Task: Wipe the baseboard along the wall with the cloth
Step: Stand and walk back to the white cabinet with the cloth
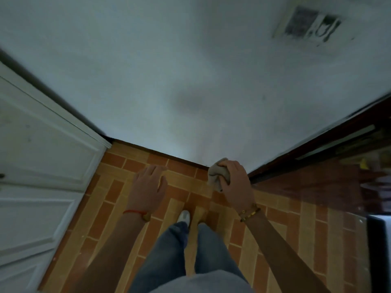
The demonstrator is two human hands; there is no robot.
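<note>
fingers (229, 166) of our right hand (237, 182) curl round a crumpled beige cloth (218, 174), gripping it in a bunch so that a loose fold hangs below the thumb. we hold it out in front of us, and in the head view it sits just over the spot where the dark baseboard (160, 154) meets the pale wall (190, 70); whether the cloth touches either, we cannot tell. our left hand (150, 185) hangs beside it, well apart, palm down with the fingers straight and slightly spread, holding nothing. a red string bracelet (135, 212) circles the left wrist and a beaded bracelet (249, 212) with gold pieces circles the right. the baseboard runs as a thin dark strip along the foot of the wall, from the white panelled door (42, 166) on our left toward the dark wooden frame (317, 151) on our right. below our hands lies a floor (118, 208) of orange and tan tiles laid in a brick-like pattern. we stand on it in blue jeans (175, 261), one white shoe (184, 215) showing past the hems. high on the wall to the right is a blurred rectangular plate (309, 24), too smeared to read.
</note>
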